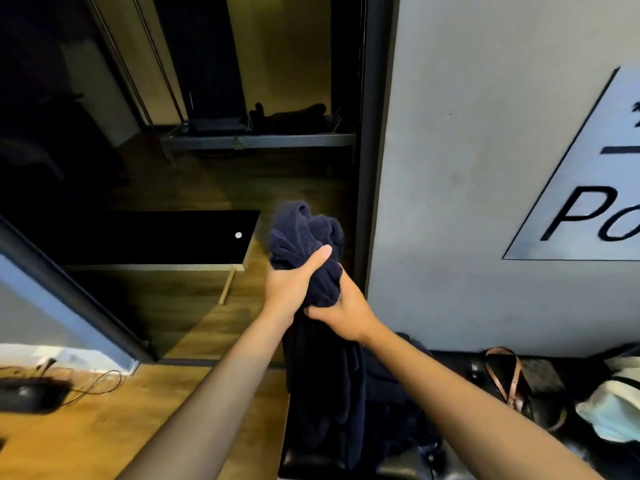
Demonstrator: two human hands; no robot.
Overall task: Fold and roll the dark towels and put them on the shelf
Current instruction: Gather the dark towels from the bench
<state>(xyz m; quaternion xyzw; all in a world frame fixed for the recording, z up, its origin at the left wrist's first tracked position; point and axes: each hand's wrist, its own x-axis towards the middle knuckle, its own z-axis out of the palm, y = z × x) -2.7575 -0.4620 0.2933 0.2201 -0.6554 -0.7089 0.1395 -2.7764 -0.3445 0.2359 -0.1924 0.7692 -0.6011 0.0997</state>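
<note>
You are holding a dark navy towel [304, 237] bunched up in front of you, both arms stretched forward; your left hand [291, 282] is gripping the wad from the left, thumb curling over its front face; your right hand [343, 313] is clamping the same towel just below and to the right of that, fingers closing round the cloth where it narrows. The bunched top is rising above both grips; the rest of the towel is hanging straight down beneath your right hand, its lower part blending into a dark heap [391, 393] lying below the grip on a black bench [311, 462]; where the towel ends and the heap begins you cannot tell from this view.

Well beyond the grip, through a dark-framed doorway [370, 150], a low metal shelf [263, 140] is standing on the wood floor; a dark rolled item [291, 116] is lying on it, too dim to identify further. Left of the grip and lower, a black-topped table [156, 237] with a pale wooden leg is showing a small white spot on its surface. Right of the grip a grey wall is carrying a sign [588, 188] with large black lettering, only partly in frame. Below right of the grip, a bag with a brown strap [502, 379] and a pale bundle [616, 407] are resting on the bench. Far lower left, a black device with a thin cable [93, 389] is sitting on a wooden surface.
</note>
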